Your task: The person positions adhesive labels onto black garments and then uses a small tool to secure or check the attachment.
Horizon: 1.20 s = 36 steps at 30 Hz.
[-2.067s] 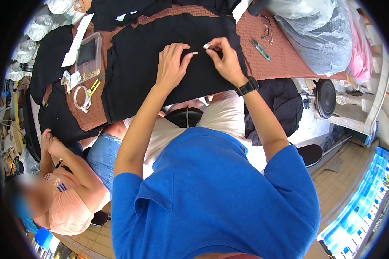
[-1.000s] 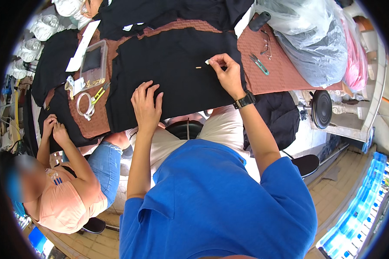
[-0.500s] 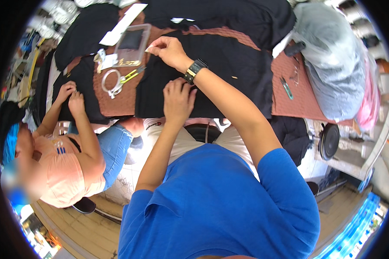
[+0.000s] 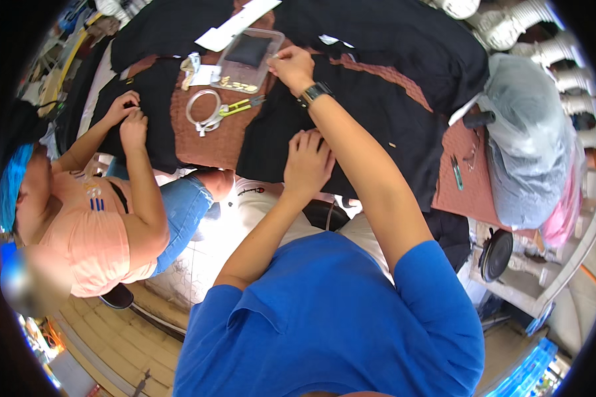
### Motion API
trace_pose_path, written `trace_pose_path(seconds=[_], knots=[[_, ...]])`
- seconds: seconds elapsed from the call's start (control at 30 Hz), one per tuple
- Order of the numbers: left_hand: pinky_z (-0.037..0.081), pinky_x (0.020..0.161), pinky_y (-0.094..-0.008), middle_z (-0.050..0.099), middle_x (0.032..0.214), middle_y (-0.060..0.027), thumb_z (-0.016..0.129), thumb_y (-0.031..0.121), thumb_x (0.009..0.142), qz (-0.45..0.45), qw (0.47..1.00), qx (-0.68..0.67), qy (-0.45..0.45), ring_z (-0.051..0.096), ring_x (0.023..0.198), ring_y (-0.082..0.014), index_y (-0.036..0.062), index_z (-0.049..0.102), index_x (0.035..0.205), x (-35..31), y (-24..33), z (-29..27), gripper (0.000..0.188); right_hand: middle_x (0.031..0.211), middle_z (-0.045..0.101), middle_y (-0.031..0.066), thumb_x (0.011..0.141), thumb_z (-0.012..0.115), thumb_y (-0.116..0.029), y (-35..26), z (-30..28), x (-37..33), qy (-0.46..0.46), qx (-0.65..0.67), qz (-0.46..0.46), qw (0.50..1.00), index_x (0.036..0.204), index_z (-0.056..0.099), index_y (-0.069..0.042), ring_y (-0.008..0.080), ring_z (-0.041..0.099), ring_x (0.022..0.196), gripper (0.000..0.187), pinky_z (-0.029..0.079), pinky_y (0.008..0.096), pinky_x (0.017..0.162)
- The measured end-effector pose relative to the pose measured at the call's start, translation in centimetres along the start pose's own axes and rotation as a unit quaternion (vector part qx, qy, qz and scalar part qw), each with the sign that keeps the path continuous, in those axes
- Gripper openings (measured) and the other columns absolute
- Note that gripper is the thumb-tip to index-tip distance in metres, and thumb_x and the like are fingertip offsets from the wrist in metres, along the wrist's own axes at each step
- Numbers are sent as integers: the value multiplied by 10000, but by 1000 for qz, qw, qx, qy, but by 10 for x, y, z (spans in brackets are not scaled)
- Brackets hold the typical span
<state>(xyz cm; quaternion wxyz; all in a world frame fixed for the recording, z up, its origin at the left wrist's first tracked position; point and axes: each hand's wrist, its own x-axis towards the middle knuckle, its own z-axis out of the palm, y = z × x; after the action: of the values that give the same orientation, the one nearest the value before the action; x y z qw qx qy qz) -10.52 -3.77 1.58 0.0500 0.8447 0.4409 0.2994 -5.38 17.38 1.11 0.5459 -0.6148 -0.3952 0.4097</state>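
My right hand [image 4: 295,70], with a dark watch [image 4: 314,94] on its wrist, is closed in a pinch beside the right edge of a clear plastic tray [image 4: 277,47]. Whatever its fingertips hold is too small to name. My left hand [image 4: 308,164] rests on black cloth [image 4: 357,126] near the table's front edge, holding nothing, its fingers stretched and slightly apart. Inside the tray are a dark pad [image 4: 248,50] and several small gold-coloured pieces [image 4: 237,84]. Yellow-handled snips [image 4: 243,106] and a white ring-shaped loop [image 4: 189,106] lie just in front of it.
A co-worker in a peach shirt [image 4: 106,231] sits at left, hands [image 4: 130,119] over black cloth. Green-handled snips [image 4: 457,173] lie on the brown quilted cover [image 4: 208,142] at right, near a plastic-wrapped bundle [image 4: 530,145]. A white strip [image 4: 238,26] lies behind the tray.
The view has shifted, so the table's things sit further right in the picture. My right fingers have drawn closer together beside the tray. My left hand stays on the cloth.
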Motion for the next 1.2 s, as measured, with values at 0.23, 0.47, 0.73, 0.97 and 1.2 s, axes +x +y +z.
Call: trace_pose_path(seconds=[0.23,0.47,0.73,0.97,1.2], knots=[[411,1008,-507,585,1123,-182,708,160,781,30,999,11,-5,537,1121,-374,12,642,1084,0,-4,5,344,1078,674,266,683,893,-285,-29,3,-18,75,-130,-67,986,1269,472,1,432,664,1051,776,537,438,928],[384,1036,-477,608,1193,-122,701,200,864,-19,998,-48,-23,532,1196,-334,59,659,1140,-1,-6,-1,313,1103,592,179,858,749,-136,-36,-135,-126,36,-187,-305,933,1233,581,-31,368,603,1058,424,503,423,921],[386,1074,-470,586,1322,-79,689,140,894,88,978,-185,-43,524,1270,-318,81,640,1240,40,52,27,354,1005,602,149,846,720,-78,47,-317,-177,155,-364,-192,898,1067,693,-33,344,574,951,227,449,459,872],[394,1052,-460,511,1400,-108,695,224,921,100,981,-158,-59,479,1281,-331,85,620,1280,39,70,44,393,936,622,149,859,730,-135,42,-340,-167,168,-435,-163,870,1053,676,-27,369,576,903,228,459,452,855],[491,860,-375,552,1156,-135,678,164,931,-116,922,-345,-135,581,992,-256,26,611,1272,-13,71,-4,374,817,663,203,953,652,-148,-9,-327,-177,135,-223,-124,958,998,581,-31,420,654,794,144,503,488,712]])
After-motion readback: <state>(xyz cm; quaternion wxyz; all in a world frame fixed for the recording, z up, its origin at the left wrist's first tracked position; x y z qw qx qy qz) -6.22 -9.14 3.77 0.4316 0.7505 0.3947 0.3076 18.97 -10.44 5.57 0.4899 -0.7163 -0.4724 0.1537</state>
